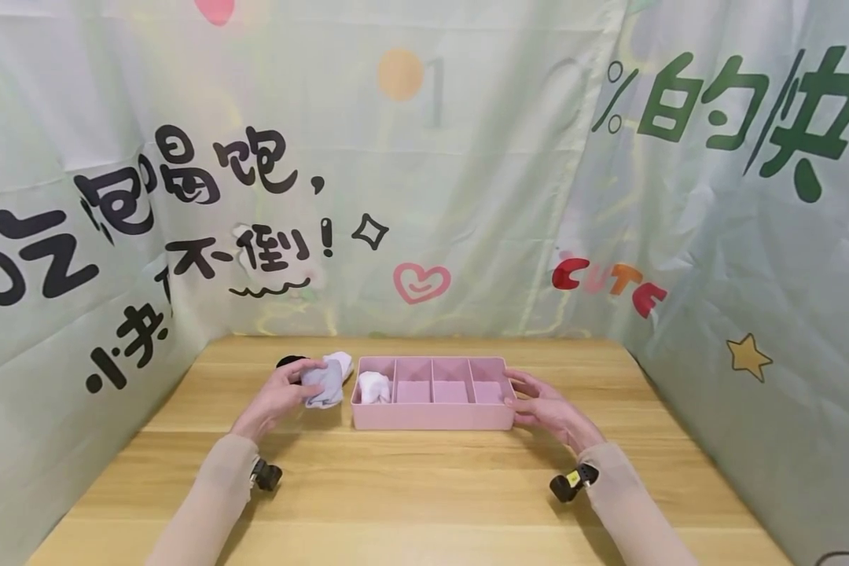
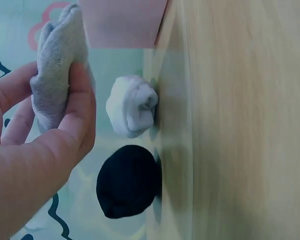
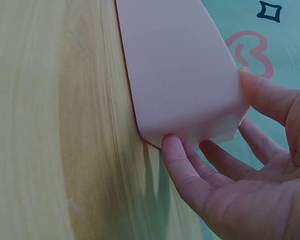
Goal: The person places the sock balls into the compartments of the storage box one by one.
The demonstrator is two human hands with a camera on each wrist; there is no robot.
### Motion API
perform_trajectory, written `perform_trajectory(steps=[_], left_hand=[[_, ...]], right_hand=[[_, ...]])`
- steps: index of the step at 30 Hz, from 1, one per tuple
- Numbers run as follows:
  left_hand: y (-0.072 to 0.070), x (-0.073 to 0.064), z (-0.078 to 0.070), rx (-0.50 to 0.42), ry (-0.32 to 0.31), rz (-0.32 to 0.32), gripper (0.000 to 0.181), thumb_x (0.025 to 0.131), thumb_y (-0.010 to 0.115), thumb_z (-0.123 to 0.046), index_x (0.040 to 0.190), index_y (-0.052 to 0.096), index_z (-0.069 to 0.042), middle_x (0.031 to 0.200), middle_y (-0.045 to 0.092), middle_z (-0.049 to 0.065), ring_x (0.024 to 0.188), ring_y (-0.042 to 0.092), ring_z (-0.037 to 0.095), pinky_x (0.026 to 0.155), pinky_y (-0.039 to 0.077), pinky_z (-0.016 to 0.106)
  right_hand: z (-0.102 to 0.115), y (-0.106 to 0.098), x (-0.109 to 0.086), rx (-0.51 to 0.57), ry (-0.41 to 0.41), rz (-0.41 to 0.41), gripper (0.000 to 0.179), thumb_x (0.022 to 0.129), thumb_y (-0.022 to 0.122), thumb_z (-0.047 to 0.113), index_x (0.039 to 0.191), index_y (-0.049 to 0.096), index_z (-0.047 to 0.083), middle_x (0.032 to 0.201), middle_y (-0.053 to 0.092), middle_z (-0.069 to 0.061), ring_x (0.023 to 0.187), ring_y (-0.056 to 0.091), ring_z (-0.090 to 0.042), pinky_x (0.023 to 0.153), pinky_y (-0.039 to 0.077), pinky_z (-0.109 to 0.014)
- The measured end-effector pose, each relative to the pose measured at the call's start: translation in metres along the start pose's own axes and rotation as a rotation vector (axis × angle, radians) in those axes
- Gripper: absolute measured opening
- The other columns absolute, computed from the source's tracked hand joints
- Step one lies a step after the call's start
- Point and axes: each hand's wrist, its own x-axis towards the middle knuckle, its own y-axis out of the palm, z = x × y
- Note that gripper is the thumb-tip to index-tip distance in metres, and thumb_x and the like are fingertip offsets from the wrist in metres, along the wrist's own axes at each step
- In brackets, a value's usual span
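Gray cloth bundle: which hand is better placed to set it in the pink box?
Left, I'd say. The left hand pinches the gray cloth bundle just left of the pink box; the right hand touches the box's opposite end.

Head view, centre: pink rectangular box (image 1: 431, 417). Left of centre: mottled grey folded-cloth bundle (image 1: 332, 385), white cloth bundle (image 1: 343, 361), round black cloth bundle (image 1: 292, 361). Bottom: tan wood-grained tabletop (image 1: 410, 495).

Free room over pink box (image 1: 431, 417)
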Motion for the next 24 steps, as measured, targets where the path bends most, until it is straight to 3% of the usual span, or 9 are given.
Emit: perform_trajectory(steps=[9, 24], left_hand=[[0.009, 0.005, -0.007, -0.083, 0.023, -0.091, 0.06, 0.084, 0.076, -0.006, 0.14, 0.053, -0.006, 0.142, 0.048, 0.023, 0.111, 0.053, 0.017, 0.083, 0.053, 0.02], [0.024, 0.009, -0.014, -0.107, 0.119, -0.095, 0.061, 0.083, 0.075, -0.001, 0.139, 0.053, -0.003, 0.129, 0.058, 0.025, 0.096, 0.061, 0.01, 0.078, 0.054, 0.02]], right_hand=[[-0.002, -0.002, 0.001, -0.001, 0.001, -0.001, 0.071, 0.096, 0.059, 0.004, 0.156, 0.021, 0.007, 0.16, 0.014, -0.027, 0.128, 0.048, -0.031, 0.094, 0.051, -0.036], [-0.001, -0.003, 0.004, 0.011, 0.009, -0.002, 0.072, 0.095, 0.061, 0.005, 0.156, 0.022, 0.009, 0.16, 0.013, -0.026, 0.125, 0.049, -0.028, 0.093, 0.053, -0.035]])
